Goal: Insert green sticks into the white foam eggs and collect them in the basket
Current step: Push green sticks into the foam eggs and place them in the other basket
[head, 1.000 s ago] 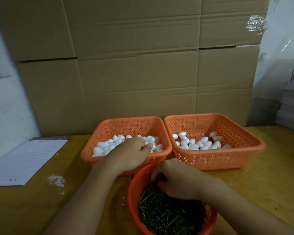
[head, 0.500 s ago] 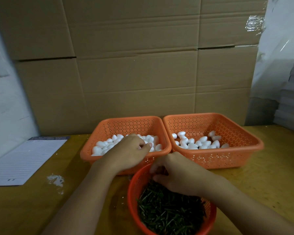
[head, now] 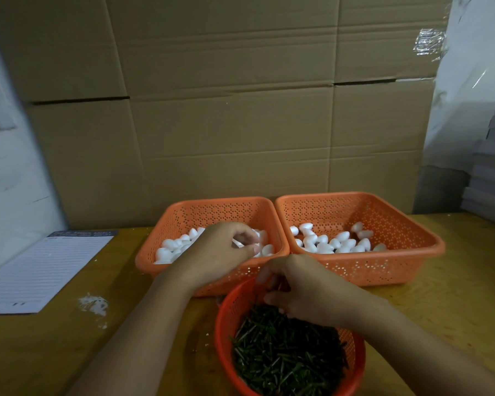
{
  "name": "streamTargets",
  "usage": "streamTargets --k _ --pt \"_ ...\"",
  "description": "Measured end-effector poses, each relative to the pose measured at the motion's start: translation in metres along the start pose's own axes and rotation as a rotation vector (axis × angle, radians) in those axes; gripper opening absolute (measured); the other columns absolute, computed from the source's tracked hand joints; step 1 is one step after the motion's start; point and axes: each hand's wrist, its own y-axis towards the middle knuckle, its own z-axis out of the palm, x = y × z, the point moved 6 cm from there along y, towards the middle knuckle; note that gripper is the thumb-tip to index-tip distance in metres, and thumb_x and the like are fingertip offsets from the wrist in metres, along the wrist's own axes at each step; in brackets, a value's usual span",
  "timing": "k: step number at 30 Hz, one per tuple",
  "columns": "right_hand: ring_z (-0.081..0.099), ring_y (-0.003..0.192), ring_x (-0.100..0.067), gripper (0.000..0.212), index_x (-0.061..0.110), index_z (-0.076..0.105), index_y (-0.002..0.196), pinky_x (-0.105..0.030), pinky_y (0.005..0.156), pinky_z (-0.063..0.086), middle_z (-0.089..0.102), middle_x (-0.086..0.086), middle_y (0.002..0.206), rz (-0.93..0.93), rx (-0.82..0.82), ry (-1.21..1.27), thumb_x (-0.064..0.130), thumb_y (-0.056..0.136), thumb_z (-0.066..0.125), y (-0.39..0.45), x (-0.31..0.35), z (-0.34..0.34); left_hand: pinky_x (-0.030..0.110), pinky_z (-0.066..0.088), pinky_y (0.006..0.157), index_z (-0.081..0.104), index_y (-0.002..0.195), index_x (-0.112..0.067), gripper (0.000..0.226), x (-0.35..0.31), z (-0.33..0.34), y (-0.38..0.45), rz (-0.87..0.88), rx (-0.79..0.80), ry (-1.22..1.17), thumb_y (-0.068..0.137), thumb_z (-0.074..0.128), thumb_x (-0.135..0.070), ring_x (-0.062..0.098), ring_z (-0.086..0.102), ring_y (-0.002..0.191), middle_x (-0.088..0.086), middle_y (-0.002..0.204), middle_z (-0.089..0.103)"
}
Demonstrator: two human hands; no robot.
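Right hand (head: 306, 290) grip hidden among green sticks (head: 286, 361)

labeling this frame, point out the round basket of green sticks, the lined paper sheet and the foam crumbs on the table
round basket (head: 223, 328), head view, left rim
lined paper sheet (head: 45, 274), head view, middle of the page
foam crumbs (head: 94, 303), head view, centre of the white patch

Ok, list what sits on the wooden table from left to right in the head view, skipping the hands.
White lined paper sheet → white foam crumbs → left orange rectangular plastic basket of white foam eggs → right orange rectangular plastic basket of eggs.
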Motion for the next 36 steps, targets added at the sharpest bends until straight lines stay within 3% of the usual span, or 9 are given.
streamTargets --k 2,5,8,16,18,22,28,36 --pt "0.062 0.067 0.010 0.023 0.024 0.069 0.108 -0.007 0.062 0.047 0.064 0.013 0.087 0.025 0.003 0.053 0.011 0.089 0.071 0.000 -0.001 -0.003 0.041 0.052 0.096 0.072 0.093 -0.040 0.009 -0.002 -0.001 0.000 0.014 -0.019 -0.056 0.086 0.073 -0.035 -0.005 0.066 0.091 -0.030 0.099 0.069" --pt "0.070 0.071 -0.009 0.023 0.028 0.068 0.097 -0.019 0.066 0.056 0.069 0.007 0.086 0.041 -0.014 0.177 0.007 0.090 0.070 0.000 -0.002 -0.010 0.034 0.057 0.088 0.072 0.093 -0.037 0.021 -0.007 -0.004 0.001 0.030 -0.053 -0.169 0.091 0.073 -0.016 0.000 0.068 0.096 -0.020 0.103 0.073" --pt "0.072 0.075 -0.027 0.018 0.021 0.069 0.093 -0.031 0.068 0.061 0.075 -0.007 0.084 0.053 -0.088 0.366 0.003 0.091 0.069 0.001 -0.004 -0.017 0.020 0.057 0.078 0.071 0.104 -0.030 0.024 -0.011 -0.005 -0.001 0.026 -0.067 -0.358 0.095 0.067 -0.008 0.006 0.070 0.099 -0.008 0.110 0.073" --pt "0.070 0.063 -0.013 0.008 0.011 0.067 0.097 -0.025 0.056 0.056 0.076 -0.005 0.082 0.107 -0.171 0.498 0.005 0.092 0.068 0.003 -0.015 -0.023 0.020 0.056 0.067 0.070 0.112 -0.017 0.018 -0.005 -0.003 -0.017 -0.102 -0.213 -0.873 0.094 0.066 -0.016 0.015 0.075 0.090 0.000 0.101 0.077" --pt "0.071 0.063 -0.014 0.005 0.008 0.066 0.097 -0.023 0.055 0.055 0.077 -0.003 0.081 0.106 -0.154 0.501 0.006 0.093 0.067 0.003 -0.014 -0.021 0.020 0.057 0.068 0.069 0.114 -0.012 0.024 0.000 0.000 -0.021 -0.154 -0.184 -1.054 0.091 0.067 -0.013 0.016 0.075 0.090 0.001 0.096 0.078" --pt "0.072 0.065 -0.016 0.006 0.005 0.065 0.098 -0.022 0.055 0.055 0.077 -0.004 0.080 0.121 -0.122 0.544 0.009 0.094 0.067 0.002 -0.011 -0.016 0.022 0.059 0.072 0.067 0.118 -0.003 0.039 0.012 0.006 -0.032 -0.228 -0.092 -1.287 0.080 0.069 -0.011 0.025 0.073 0.103 0.013 0.111 0.075" --pt "0.070 0.064 -0.017 0.009 0.005 0.064 0.101 -0.022 0.055 0.054 0.076 -0.012 0.082 0.164 -0.087 0.627 0.013 0.097 0.063 0.000 -0.009 -0.008 0.024 0.059 0.061 0.074 0.111 -0.014 0.033 0.022 0.009 -0.044 -0.221 -0.065 -1.219 0.078 0.074 -0.022 0.018 0.074 0.082 0.011 0.096 0.075" --pt "0.072 0.071 -0.017 0.009 0.008 0.061 0.106 -0.021 0.057 0.054 0.077 -0.006 0.085 0.217 -0.084 0.651 0.008 0.098 0.060 -0.003 -0.013 -0.012 0.023 0.059 0.067 0.065 0.122 -0.008 0.044 0.005 0.016 -0.041 -0.205 -0.025 -1.257 0.080 0.070 -0.019 0.021 0.075 0.088 0.013 0.099 0.077"
